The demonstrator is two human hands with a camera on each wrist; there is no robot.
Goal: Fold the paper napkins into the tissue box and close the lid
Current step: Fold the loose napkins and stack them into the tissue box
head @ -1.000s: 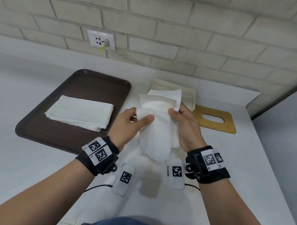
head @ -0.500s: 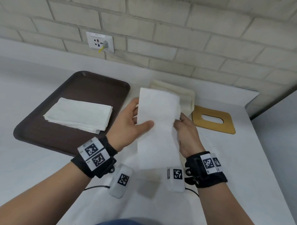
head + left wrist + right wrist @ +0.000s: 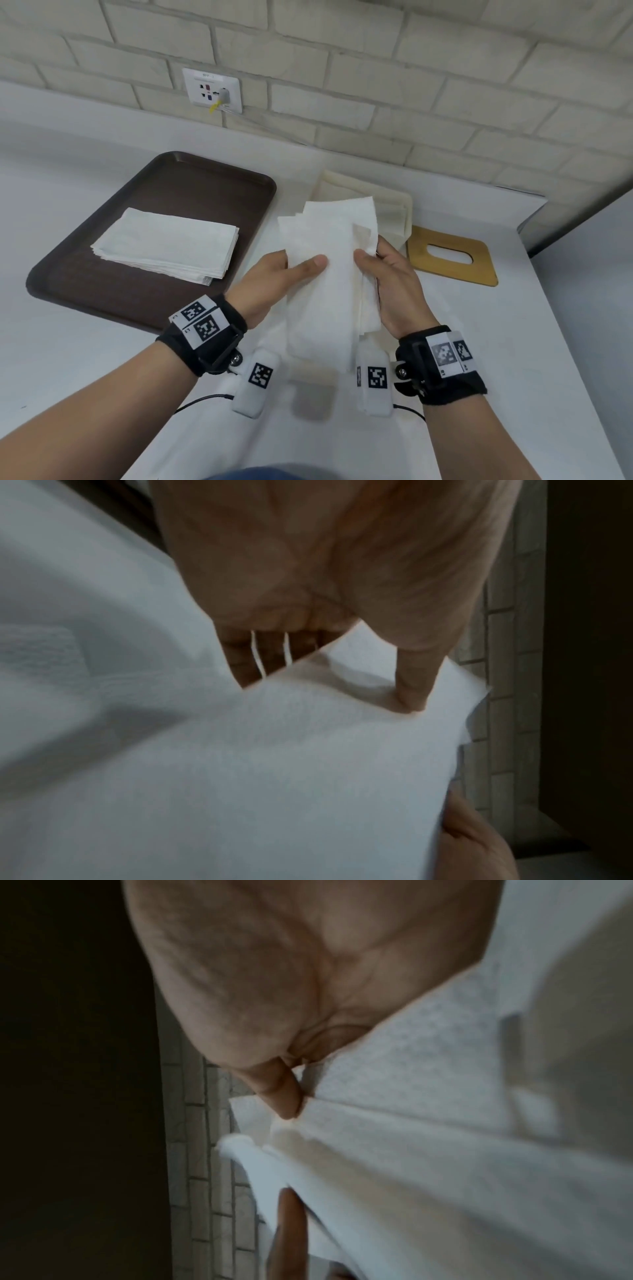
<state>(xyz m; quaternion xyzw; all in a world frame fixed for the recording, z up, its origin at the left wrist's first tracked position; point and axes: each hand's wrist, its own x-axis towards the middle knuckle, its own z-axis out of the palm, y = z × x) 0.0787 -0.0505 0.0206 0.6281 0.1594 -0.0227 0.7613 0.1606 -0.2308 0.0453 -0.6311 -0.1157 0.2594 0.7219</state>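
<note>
A pale brick wall (image 3: 376, 68) with a socket plate (image 3: 212, 89) backs a white worktop (image 3: 85, 359). Both hands are raised above the worktop, holding one white paper napkin (image 3: 329, 274) between them.

Left hand (image 3: 274, 284): thumb pressed flat on the near face of the napkin, fingers behind the sheet. The left wrist view confirms the thumb tip on the paper and the fingers (image 3: 246, 656) passing under its edge. The hand pinches the napkin's left edge.

Right hand (image 3: 394, 284): thumb on the front of the napkin's right edge, fingers curled behind. The right wrist view shows the thumb bearing on a fold in the paper. The napkin is bunched and layered along this side; its lower end hangs below both hands.

Beyond the left hand, to its outer side, a dark brown tray (image 3: 205, 178) carries a flat stack of napkins (image 3: 168, 245). Directly beyond the held napkin sits the cream tissue box (image 3: 394, 205), open, partly hidden by the paper. Beyond the right hand, to its outer side, the wooden lid (image 3: 479, 270) with an oval slot lies flat on the worktop, just beside the box.
</note>
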